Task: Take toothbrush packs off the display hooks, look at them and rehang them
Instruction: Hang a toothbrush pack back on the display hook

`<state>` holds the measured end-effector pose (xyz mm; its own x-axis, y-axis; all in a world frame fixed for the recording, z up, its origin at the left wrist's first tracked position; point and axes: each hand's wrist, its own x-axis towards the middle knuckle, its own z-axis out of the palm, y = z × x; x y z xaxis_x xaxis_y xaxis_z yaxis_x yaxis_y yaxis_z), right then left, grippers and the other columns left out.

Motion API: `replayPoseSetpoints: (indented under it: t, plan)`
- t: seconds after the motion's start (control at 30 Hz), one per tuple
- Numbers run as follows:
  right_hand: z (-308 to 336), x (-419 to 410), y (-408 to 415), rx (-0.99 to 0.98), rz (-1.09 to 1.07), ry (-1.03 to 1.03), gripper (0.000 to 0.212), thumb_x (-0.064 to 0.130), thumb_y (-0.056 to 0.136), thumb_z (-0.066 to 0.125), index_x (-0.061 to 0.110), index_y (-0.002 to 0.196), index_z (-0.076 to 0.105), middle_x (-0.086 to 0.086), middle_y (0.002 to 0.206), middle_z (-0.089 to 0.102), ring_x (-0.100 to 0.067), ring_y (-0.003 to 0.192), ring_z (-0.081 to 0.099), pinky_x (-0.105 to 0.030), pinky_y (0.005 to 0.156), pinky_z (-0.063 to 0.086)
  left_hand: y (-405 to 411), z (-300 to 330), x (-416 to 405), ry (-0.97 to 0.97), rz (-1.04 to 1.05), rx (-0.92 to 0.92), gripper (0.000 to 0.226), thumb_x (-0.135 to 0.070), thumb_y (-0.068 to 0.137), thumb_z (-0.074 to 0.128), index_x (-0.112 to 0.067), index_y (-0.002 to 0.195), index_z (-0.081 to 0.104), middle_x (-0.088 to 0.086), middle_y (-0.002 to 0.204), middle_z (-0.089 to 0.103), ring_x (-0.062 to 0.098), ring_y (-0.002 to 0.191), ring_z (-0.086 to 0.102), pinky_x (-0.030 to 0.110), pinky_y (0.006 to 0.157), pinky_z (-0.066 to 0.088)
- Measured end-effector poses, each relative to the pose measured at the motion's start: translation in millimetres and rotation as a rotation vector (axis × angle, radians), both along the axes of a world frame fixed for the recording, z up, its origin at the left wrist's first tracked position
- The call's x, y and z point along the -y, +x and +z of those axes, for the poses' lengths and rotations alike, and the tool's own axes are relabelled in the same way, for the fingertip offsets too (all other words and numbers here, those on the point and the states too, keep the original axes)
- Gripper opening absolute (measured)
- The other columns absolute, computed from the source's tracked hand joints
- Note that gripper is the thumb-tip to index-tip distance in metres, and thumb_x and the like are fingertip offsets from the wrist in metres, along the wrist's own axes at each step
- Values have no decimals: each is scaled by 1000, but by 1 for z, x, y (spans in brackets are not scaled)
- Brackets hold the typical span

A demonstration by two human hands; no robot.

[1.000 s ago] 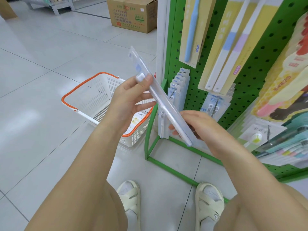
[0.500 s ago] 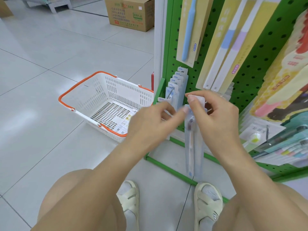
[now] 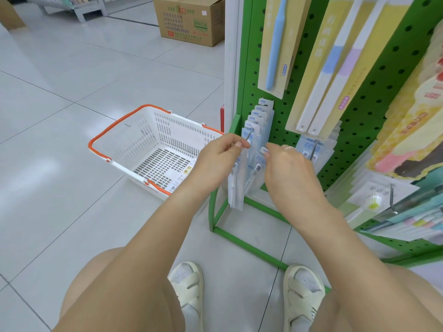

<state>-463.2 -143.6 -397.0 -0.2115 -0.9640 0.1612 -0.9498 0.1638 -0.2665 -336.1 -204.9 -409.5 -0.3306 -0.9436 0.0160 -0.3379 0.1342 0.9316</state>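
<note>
A row of clear toothbrush packs (image 3: 260,114) hangs on a wire display hook (image 3: 249,134) low on the green pegboard rack (image 3: 359,109). My left hand (image 3: 219,155) pinches thumb and forefinger at the hook's front tip. The front pack (image 3: 235,188) hangs straight down just below it. My right hand (image 3: 288,172) pinches the top tab of a loose clear toothbrush pack (image 3: 256,172) to the right of the hook tip. This pack tilts, its lower end swung left. Its hang hole is hidden by my fingers.
A white shopping basket (image 3: 134,140) with orange handles sits on the tiled floor left of the rack. A cardboard box (image 3: 189,20) stands farther back. Larger toothbrush cards (image 3: 330,68) hang above, more packs (image 3: 314,149) on the neighbouring hook. My sandalled feet are by the rack's base bar (image 3: 249,248).
The pack went from slanted across both hands to hanging upright, then moved up to the hook. My left hand has let go of it and now pinches the hook tip.
</note>
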Motion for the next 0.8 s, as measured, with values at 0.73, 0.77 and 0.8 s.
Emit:
replayPoseSetpoints:
  t: [0.73, 0.77, 0.8]
  plan:
    - [-1, 33, 10, 91, -13, -124, 24, 20, 97, 43, 11, 81, 58, -10, 74, 53, -31, 71, 46, -31, 61, 28, -3, -2, 6, 8, 32, 39, 16, -12, 99, 48, -25, 93, 55, -9, 80, 54, 2, 68, 48, 7, 54, 34]
    - [-1, 33, 11, 111, -17, -116, 23, 19, 96, 43, 12, 81, 58, -8, 73, 52, -30, 70, 44, -31, 61, 28, -3, -2, 6, 9, 39, 35, 14, -12, 98, 49, -24, 95, 55, -9, 83, 54, 2, 70, 49, 6, 54, 35]
    - [-1, 34, 11, 130, -17, -109, 23, 18, 96, 43, 12, 81, 58, -8, 73, 54, -30, 71, 45, -32, 61, 29, -3, -3, 7, 10, 51, 25, 11, -13, 98, 50, -23, 97, 55, -9, 87, 56, 3, 74, 52, 5, 56, 36]
